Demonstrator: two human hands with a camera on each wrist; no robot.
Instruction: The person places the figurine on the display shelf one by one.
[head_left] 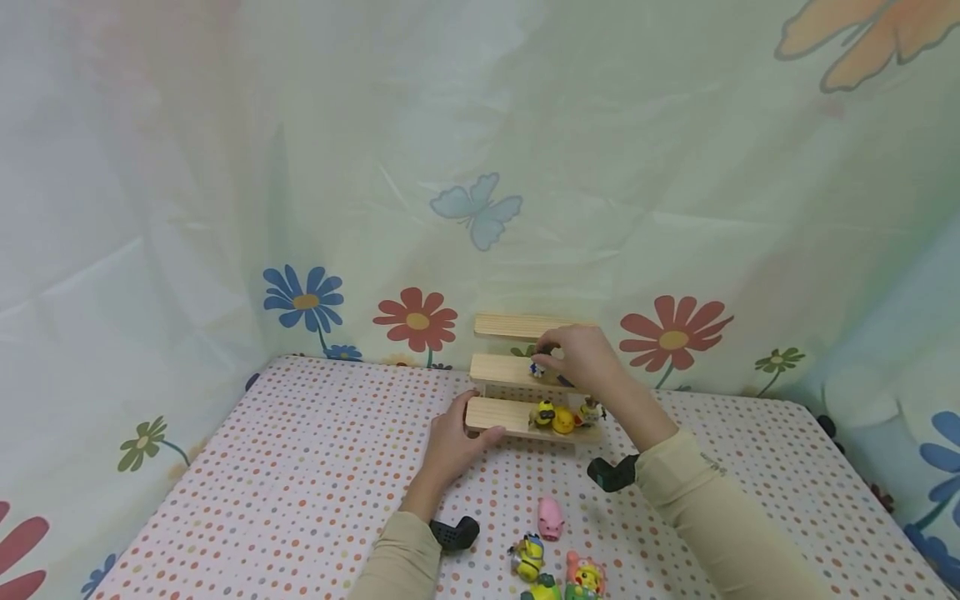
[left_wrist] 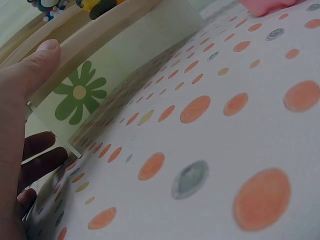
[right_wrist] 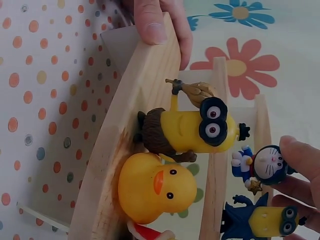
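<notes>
Four toys [head_left: 553, 558] lie near you on the dotted table [head_left: 315, 467], not yet placed. Your left hand [head_left: 450, 442] clasps the low step of the wooden shelf [head_left: 498, 414], beside three figures [head_left: 564, 415]. Your right hand [head_left: 581, 358] pinches a small blue cat figure [right_wrist: 267, 165] on the middle step; the top step is free.

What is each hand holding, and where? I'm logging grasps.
Left hand grips the wooden shelf by its bottom step's left end. Right hand pinches the blue cat figure at its head.
</notes>
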